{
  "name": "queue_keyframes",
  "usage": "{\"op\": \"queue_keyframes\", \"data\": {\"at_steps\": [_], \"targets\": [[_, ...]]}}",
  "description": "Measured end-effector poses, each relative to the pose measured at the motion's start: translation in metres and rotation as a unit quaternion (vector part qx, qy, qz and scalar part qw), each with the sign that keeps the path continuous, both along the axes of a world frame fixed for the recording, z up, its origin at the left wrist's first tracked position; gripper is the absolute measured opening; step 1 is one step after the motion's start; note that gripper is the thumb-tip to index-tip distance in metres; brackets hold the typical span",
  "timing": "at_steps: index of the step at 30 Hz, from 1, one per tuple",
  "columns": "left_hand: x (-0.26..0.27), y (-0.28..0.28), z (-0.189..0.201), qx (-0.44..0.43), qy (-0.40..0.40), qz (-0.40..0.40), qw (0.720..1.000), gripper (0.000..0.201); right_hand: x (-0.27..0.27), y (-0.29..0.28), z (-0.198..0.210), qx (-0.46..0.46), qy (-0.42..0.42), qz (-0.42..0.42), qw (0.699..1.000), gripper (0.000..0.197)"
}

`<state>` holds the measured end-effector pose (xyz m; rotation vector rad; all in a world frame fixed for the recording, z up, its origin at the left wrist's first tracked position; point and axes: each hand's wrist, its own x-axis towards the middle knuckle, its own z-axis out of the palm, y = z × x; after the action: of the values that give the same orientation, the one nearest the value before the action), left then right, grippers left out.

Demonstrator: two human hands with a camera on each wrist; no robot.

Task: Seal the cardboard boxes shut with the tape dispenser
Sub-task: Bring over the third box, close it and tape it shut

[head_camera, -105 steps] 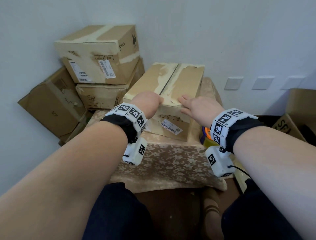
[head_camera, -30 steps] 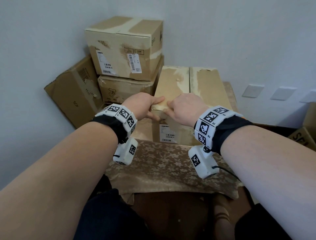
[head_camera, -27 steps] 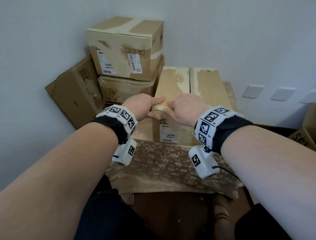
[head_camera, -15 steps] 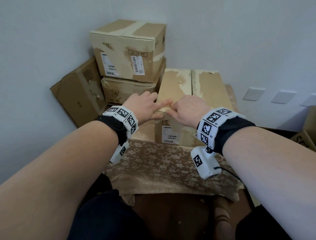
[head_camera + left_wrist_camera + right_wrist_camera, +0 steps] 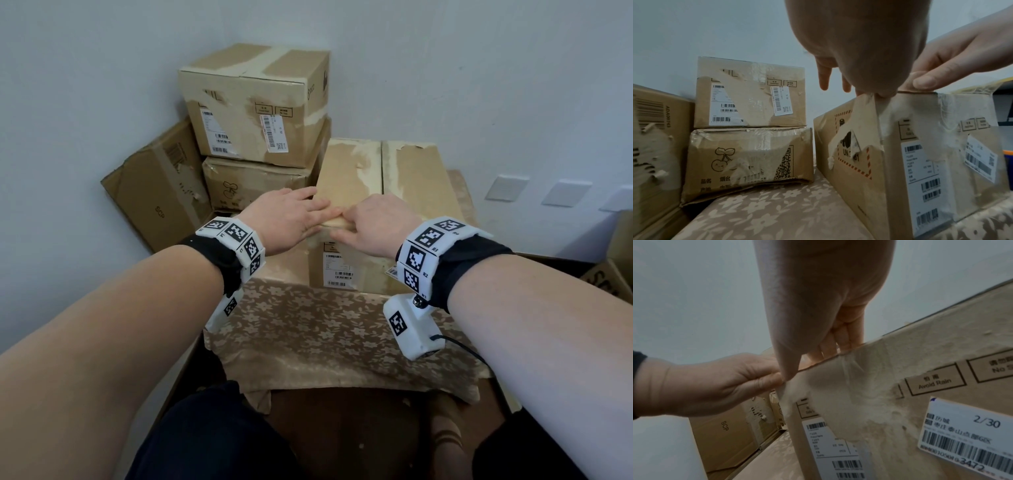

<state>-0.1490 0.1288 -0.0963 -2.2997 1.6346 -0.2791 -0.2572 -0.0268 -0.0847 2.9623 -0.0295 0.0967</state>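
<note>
Head view shows both hands meeting at the near left top corner of the box (image 5: 383, 192) on the flowered cloth (image 5: 318, 329). The left hand (image 5: 291, 219) lies with fairly straight fingers over that corner, thumb tip on the top edge in the left wrist view. The right hand (image 5: 376, 226) has its fingers on the lid and its thumb down over the front edge, though whether it truly pinches anything I cannot tell. The centre seam (image 5: 381, 164) between the two lid flaps runs straight away from the hands toward the wall, and it starts just to the right of the right hand, so that hand is the nearer one. No tape dispenser shows in any view, so I judge the seam not yet sealed. Three more boxes (image 5: 253, 102) stand beyond the left hand.
</note>
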Motion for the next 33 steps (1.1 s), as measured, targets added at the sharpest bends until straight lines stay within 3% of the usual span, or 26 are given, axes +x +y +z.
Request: {"op": "queue_keyframes", "data": {"at_steps": [4, 7, 10, 12, 15, 23, 33], "targets": [[-0.005, 0.004, 0.008, -0.006, 0.049, -0.004, 0.999, 0.049, -0.004, -0.005, 0.002, 0.015, 0.030, -0.006, 0.999, 0.063], [-0.004, 0.007, 0.015, 0.001, 0.082, -0.012, 0.997, 0.049, -0.007, -0.015, 0.008, 0.098, 0.038, -0.017, 0.994, 0.074], [-0.007, 0.005, 0.027, 0.008, 0.119, -0.001, 0.993, 0.063, -0.013, -0.029, 0.016, 0.188, -0.031, -0.046, 0.981, 0.058], [-0.010, 0.000, 0.034, -0.048, 0.155, 0.055, 0.985, 0.064, -0.018, -0.041, 0.017, 0.216, -0.052, -0.066, 0.973, 0.048], [-0.012, -0.018, 0.041, -0.113, 0.199, 0.109, 0.967, 0.050, -0.020, -0.056, 0.013, 0.208, 0.002, -0.100, 0.973, 0.053], [-0.029, -0.071, 0.025, 0.016, 0.256, 0.115, 0.960, 0.064, -0.022, -0.064, 0.004, 0.128, 0.138, -0.060, 0.980, 0.062], [-0.024, -0.074, 0.013, 0.063, 0.258, 0.133, 0.955, 0.079, -0.022, -0.073, -0.006, 0.111, 0.149, -0.053, 0.981, 0.068]]}}
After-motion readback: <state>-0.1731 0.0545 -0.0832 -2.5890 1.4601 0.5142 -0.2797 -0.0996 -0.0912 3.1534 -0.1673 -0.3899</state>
